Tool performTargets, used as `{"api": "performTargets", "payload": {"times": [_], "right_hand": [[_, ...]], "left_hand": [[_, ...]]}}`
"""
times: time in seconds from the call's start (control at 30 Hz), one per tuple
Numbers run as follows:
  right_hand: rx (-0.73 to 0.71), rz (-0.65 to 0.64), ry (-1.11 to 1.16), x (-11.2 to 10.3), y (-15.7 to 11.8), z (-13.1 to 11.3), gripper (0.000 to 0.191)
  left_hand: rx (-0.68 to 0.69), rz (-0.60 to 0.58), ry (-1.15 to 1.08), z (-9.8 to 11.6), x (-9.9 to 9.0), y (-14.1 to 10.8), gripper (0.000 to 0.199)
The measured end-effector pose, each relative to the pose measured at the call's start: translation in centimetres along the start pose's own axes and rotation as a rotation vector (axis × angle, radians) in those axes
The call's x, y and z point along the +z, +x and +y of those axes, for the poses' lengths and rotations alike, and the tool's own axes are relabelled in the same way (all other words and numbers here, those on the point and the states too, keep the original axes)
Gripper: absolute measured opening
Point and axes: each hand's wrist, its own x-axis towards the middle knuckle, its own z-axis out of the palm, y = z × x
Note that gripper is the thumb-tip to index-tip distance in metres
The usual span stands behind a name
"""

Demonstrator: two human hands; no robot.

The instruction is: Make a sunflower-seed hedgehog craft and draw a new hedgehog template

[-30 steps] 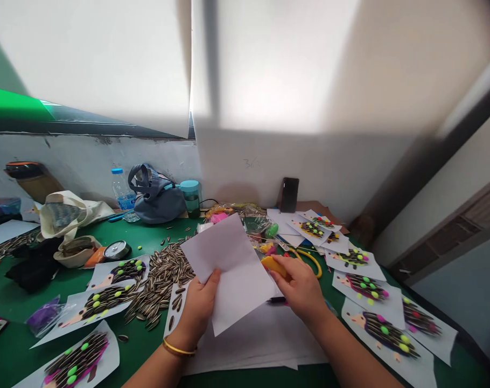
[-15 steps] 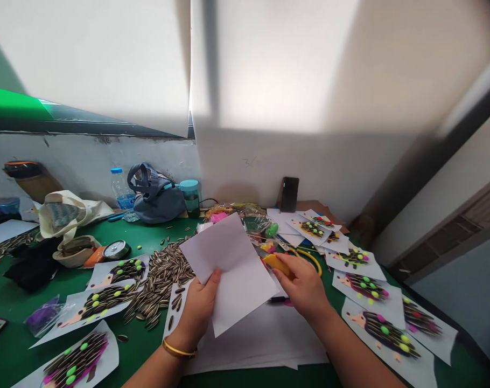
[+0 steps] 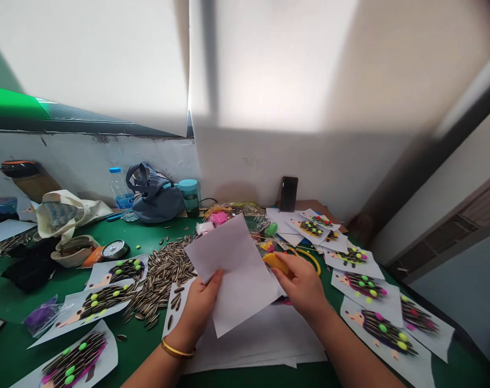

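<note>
Paper (image 3: 245,291) tilted in L hand (image 3: 199,303) w/ thumb (image 3: 215,281) atop.

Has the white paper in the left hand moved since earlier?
Yes, slightly: the white paper has shifted right, its top corner now nearer in view to the phone.

We count two hands, one left hand (image 3: 200,302) and one right hand (image 3: 299,283), with one white sheet (image 3: 235,275) facing us and one yellow handle (image 3: 276,263). We see three seed pictures on the left (image 3: 102,302) and at least seven seed pictures on the right (image 3: 384,323); overlap blurs that count. We find two seed heaps (image 3: 160,277), the seeds too many to number. We also count one phone (image 3: 288,194), one blue-capped bottle (image 3: 121,195), one blue-grey handbag (image 3: 160,205) and one bracelet (image 3: 176,350).
</note>
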Motion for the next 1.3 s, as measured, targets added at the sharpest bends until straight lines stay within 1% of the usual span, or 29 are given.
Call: {"api": "performTargets", "payload": {"times": [0.1, 0.23, 0.33, 0.43, 0.57, 0.63, 0.7, 0.8, 0.9, 1.0, 1.17, 1.3], "right_hand": [[-0.008, -0.001, 0.004, 0.0, -0.1, 0.1, 0.032], [-0.031, 0.004, 0.018, 0.0, -0.3, 0.0, 0.032], [-0.029, 0.012, 0.015, 0.0, -0.3, 0.0, 0.032], [-0.021, 0.005, 0.016, 0.0, -0.2, -0.1, 0.033], [-0.045, 0.013, 0.01, -0.1, -0.2, -0.2, 0.032], [-0.065, 0.017, -0.007, 0.0, -0.2, -0.1, 0.032], [-0.082, 0.014, -0.024, 0.1, -0.2, 0.0, 0.031], [-0.096, 0.0, -0.035, 0.3, -0.3, 0.1, 0.031], [-0.108, -0.013, -0.042, 0.3, -0.4, 0.0, 0.031], [-0.114, -0.025, -0.054, 0.2, -0.4, -0.2, 0.031], [-0.105, -0.035, -0.061, 0.2, -0.3, -0.4, 0.031], [-0.099, -0.022, -0.055, 0.1, -0.2, -0.2, 0.031]], "left_hand": [[-0.009, -0.022, -0.056, -0.1, -0.3, 0.2, 0.056], [0.032, -0.011, -0.119, -0.1, -0.4, 0.4, 0.051], [0.021, -0.005, -0.188, -0.1, -0.2, 0.2, 0.051], [0.022, 0.036, -0.243, 0.1, -0.1, 0.1, 0.049], [0.115, 0.11, -0.287, 0.5, -0.2, 0.1, 0.041], [0.125, 0.095, -0.285, 0.7, -0.3, 0.2, 0.044], [0.105, 0.071, -0.269, 0.8, -0.2, 0.3, 0.051], [0.065, 0.092, -0.249, 0.7, -0.1, 0.4, 0.057], [0.088, 0.132, -0.234, 0.5, -0.1, 0.6, 0.059], [0.124, 0.125, -0.197, 0.1, -0.3, 0.8, 0.061], [0.093, 0.114, -0.118, -0.5, -0.7, 0.7, 0.061], [0.094, 0.134, -0.109, -0.1, -0.5, 0.5, 0.064]]}}
